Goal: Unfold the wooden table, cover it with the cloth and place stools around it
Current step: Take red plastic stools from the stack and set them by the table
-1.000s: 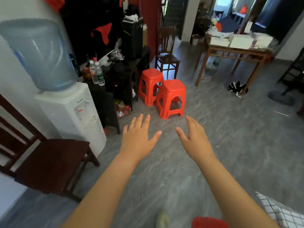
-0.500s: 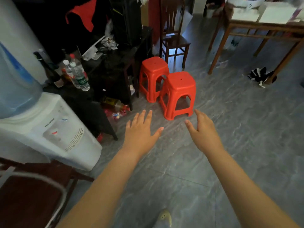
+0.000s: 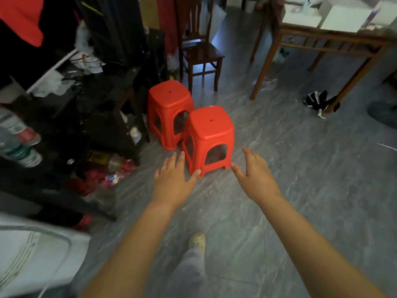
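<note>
Stools, 2 of them in red plastic, stand on the grey floor (image 3: 300,190). The near stool (image 3: 209,134) is just ahead of both hands, and the far stool (image 3: 169,104) is behind it to the left; their overlap hides whether they touch. The left hand (image 3: 171,181) is spread flat and holds nothing. Its thumb tip lies across the near stool's front foot, but contact cannot be told. The right hand (image 3: 255,175) is also splayed and empty, just right of that stool's base. A wooden chair (image 3: 198,50) stands behind the stools. A cluttered table (image 3: 322,39) is cut off at the top right. The dark shelf (image 3: 96,108) on the left is too blurred to read. A pale clog (image 3: 196,241) shows between the forearms.
</note>
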The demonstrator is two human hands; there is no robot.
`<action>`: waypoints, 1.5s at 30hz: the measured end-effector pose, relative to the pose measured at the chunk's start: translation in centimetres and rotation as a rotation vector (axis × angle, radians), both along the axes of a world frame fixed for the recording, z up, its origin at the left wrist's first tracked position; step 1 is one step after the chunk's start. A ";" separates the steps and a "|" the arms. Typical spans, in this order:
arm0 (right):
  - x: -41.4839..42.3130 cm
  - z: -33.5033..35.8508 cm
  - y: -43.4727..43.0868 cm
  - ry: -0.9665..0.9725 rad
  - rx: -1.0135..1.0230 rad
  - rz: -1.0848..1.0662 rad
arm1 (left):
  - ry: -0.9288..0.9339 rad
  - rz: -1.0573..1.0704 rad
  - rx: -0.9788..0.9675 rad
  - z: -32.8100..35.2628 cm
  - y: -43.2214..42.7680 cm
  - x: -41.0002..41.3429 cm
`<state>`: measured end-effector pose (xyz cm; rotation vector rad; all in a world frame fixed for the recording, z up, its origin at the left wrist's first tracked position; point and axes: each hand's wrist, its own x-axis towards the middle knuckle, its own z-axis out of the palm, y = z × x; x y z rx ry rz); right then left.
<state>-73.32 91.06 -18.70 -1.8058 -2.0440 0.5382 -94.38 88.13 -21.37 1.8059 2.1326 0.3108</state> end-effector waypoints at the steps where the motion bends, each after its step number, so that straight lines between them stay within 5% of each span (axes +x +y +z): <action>1: 0.4 -0.3 2.3 -0.015 -0.019 -0.009 | -0.016 0.008 -0.016 -0.7 2.6 0.4; 12: 6.6 -3.8 25.0 -0.038 -0.172 -0.079 | -0.117 0.086 -0.148 -6.1 27.3 5.5; 26: 6.0 -20.3 54.1 -0.134 -0.367 0.090 | -0.066 0.281 -0.280 -20.7 50.2 7.4; 45: 2.5 -45.5 64.2 0.012 -0.640 -0.099 | -0.283 0.538 -0.405 -42.0 60.2 3.7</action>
